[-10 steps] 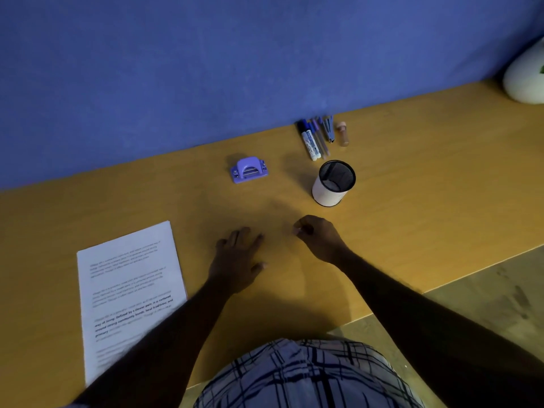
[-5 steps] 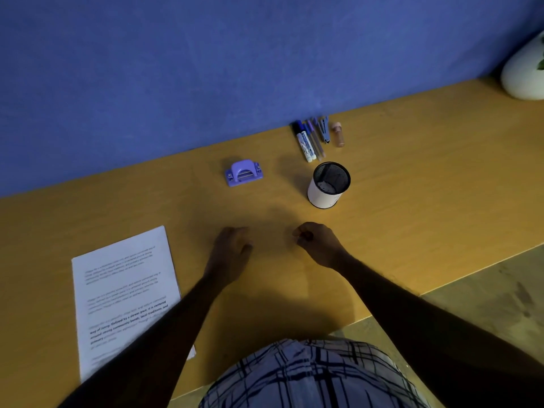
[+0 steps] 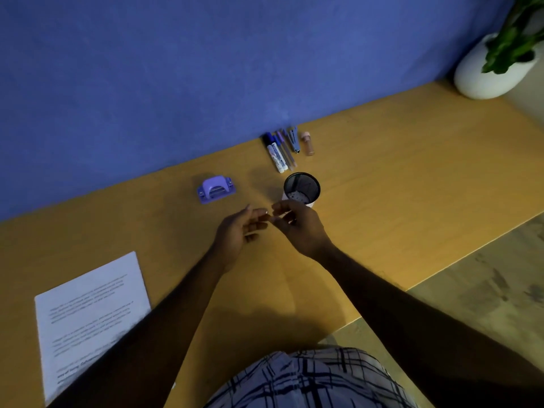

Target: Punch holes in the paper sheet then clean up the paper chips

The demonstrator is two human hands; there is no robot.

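A printed paper sheet [image 3: 88,304] lies flat at the near left of the wooden desk [image 3: 412,187], partly under my left forearm. The purple hole punch [image 3: 215,189] stands near the blue wall. Both hands are lifted in front of a black mesh cup [image 3: 301,187]. My left hand [image 3: 238,231] is turned palm up, its fingers loosely apart. My right hand [image 3: 300,228] pinches thumb and fingers together at the left fingertips. A tiny white paper chip [image 3: 266,212] shows at that pinch. Any chips in the left palm are too small to make out.
Several markers and pens [image 3: 278,154], a small stapler [image 3: 293,139] and a pink tube [image 3: 307,144] lie by the wall behind the cup. A white plant pot [image 3: 488,72] stands at the far right corner. The desk edge runs diagonally at the right, with floor beyond.
Both hands have lifted off the desk and moved toward the cup. The left hand has turned palm up, and the pinched right hand has come to its fingertips.
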